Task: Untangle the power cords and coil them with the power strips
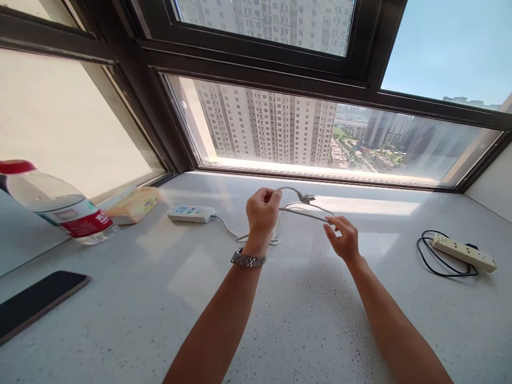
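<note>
My left hand (pixel 263 212), with a metal watch at the wrist, is closed on a white power cord (pixel 304 214) near its plug end. The grey plug (pixel 307 198) sticks out to the right of that hand. My right hand (pixel 343 236) pinches the same cord farther along, between thumb and fingers. A stretch of cord spans the gap between both hands, and a looser loop hangs behind it. From the left hand the cord runs down to the sill and over to a white power strip (pixel 191 214) on the left.
A cream power strip (pixel 464 252) with a black cord lies at the right. On the left are a water bottle (pixel 64 205) with a red cap, a tissue pack (pixel 134 205) and a dark phone (pixel 40 298). Framed windows (pixel 280 128) rise behind the speckled white sill (pixel 304 320).
</note>
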`<action>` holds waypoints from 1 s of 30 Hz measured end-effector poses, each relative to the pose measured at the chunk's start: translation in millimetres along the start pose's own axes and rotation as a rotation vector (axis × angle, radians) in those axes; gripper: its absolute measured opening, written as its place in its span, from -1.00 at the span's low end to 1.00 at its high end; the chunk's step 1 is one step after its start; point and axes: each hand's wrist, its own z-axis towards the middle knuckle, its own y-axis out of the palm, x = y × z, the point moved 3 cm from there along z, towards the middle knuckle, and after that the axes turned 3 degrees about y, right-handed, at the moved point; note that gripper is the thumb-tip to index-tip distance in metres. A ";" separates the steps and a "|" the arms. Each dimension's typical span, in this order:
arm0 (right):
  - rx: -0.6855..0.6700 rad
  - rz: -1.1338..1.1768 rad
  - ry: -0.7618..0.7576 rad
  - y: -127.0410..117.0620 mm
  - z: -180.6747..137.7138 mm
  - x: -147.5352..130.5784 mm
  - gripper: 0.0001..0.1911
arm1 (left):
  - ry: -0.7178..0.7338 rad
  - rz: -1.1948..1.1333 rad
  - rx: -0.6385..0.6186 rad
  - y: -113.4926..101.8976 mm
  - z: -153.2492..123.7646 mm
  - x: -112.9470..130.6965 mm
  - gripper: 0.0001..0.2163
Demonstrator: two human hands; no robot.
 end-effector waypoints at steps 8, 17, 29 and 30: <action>0.031 -0.187 0.258 14.8 -10.1 48.0 -0.48 | -0.112 -0.754 0.080 -17.2 -1.6 35.6 -0.78; 0.173 -0.257 0.834 -41.1 -11.3 109.3 -0.48 | 0.081 -0.688 0.206 -85.2 1.5 91.3 -0.66; -0.272 0.193 0.121 -9.0 19.9 -68.6 -0.47 | -0.078 -0.792 0.025 -39.7 -20.1 79.4 -0.69; -0.363 0.242 0.092 -1.9 13.8 -83.5 -0.46 | -0.125 -0.816 0.012 -40.5 -18.9 79.3 -0.69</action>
